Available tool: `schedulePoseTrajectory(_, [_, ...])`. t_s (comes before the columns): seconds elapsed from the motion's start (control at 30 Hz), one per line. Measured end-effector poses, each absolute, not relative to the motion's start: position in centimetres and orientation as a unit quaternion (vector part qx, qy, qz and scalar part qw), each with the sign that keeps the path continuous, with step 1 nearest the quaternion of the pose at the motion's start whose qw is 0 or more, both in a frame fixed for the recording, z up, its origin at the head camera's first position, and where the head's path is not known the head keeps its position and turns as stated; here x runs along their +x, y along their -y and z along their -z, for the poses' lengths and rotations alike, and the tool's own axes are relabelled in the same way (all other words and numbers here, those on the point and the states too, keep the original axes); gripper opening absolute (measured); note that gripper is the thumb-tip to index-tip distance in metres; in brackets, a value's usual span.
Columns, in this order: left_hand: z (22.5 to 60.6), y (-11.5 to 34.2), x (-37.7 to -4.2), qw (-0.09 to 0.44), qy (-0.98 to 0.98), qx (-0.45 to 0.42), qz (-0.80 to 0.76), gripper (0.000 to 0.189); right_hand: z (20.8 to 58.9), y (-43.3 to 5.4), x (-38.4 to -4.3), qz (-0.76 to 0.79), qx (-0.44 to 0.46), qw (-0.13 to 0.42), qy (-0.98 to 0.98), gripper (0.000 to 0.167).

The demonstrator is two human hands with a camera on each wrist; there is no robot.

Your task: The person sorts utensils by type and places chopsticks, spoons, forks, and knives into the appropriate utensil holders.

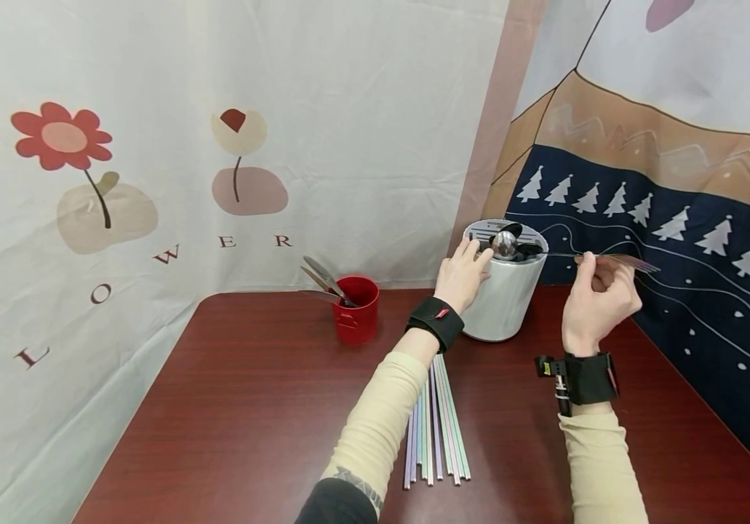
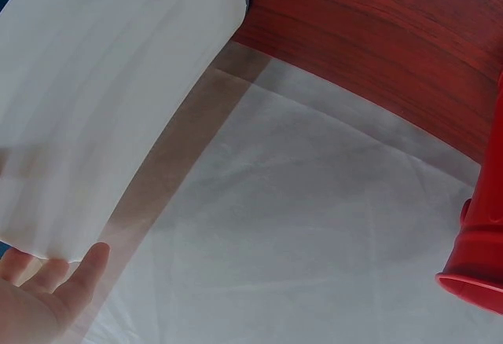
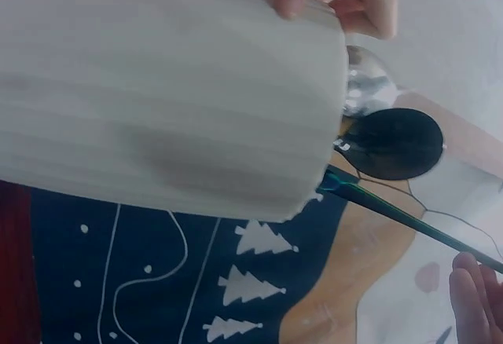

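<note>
At the far left, a flower-printed curtain [image 1: 139, 167] is hanging behind the dark red table [image 1: 250, 407]. Near the table's back edge, a red cup [image 1: 356, 313] is standing upright, with cutlery [image 1: 325, 275] leaning leftward out of it. Next, pastel sticks [image 1: 439, 437] are lying in a loose fan beneath the left forearm. The left hand [image 1: 462, 275] is gripping the rim of a white canister [image 1: 502, 302], its thumb and fingers curling over the edge. The canister is standing beside the cup, on its right, and a silver spoon [image 1: 504, 246] and a black spoon [image 3: 397, 144] are protruding from its top. Farthest right, the right hand [image 1: 600, 298] is pinching a fork [image 1: 633, 262], thumb and fingers clamped on it. The fork is lying roughly level, its tines pointing right, away from the canister, and its dark handle reaching the canister's rim; whether the handle end is inside cannot be told.
</note>
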State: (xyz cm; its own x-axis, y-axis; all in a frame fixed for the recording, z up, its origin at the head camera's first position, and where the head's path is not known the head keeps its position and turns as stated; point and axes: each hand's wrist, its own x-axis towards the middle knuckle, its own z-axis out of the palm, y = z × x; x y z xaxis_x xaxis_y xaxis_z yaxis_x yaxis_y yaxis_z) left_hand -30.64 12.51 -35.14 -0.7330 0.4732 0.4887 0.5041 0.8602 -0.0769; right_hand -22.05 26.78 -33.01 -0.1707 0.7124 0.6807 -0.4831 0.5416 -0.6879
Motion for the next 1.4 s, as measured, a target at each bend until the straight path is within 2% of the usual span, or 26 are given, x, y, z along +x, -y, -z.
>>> schedulePoseTrajectory(0.3, [35.2,-12.5,-30.6,0.256,0.930,-0.262,0.029,0.035,33.6,-27.0,-24.0,-0.467,-0.069,0.570,0.672,0.022])
schedulePoseTrajectory(0.6, [35.1,-12.5,-30.6,0.253,0.931,-0.263,0.029,0.034,33.6,-27.0,-25.1,-0.435,-0.088,0.511,0.736,0.033])
schedulePoseTrajectory(0.93, [35.1,-12.5,-30.6,0.250,0.931,-0.264,0.029,0.035,34.2,-27.3,-25.6,-0.396,-0.082,0.476,0.781,0.021])
schedulePoseTrajectory(1.1, [35.1,-12.7,-30.6,0.255,0.931,-0.262,0.023,0.036,35.1,-27.6,-25.5,-0.368,-0.091,0.442,0.813,0.023])
schedulePoseTrajectory(1.27, [35.1,-12.8,-30.4,0.257,0.931,-0.259,0.020,0.036,35.7,-27.9,-25.6,-0.352,-0.062,0.417,0.836,0.024])
schedulePoseTrajectory(1.4, [34.9,-12.6,-30.0,0.234,0.934,-0.265,0.040,0.038,35.7,-27.9,-25.7,-0.334,-0.050,0.396,0.853,0.027])
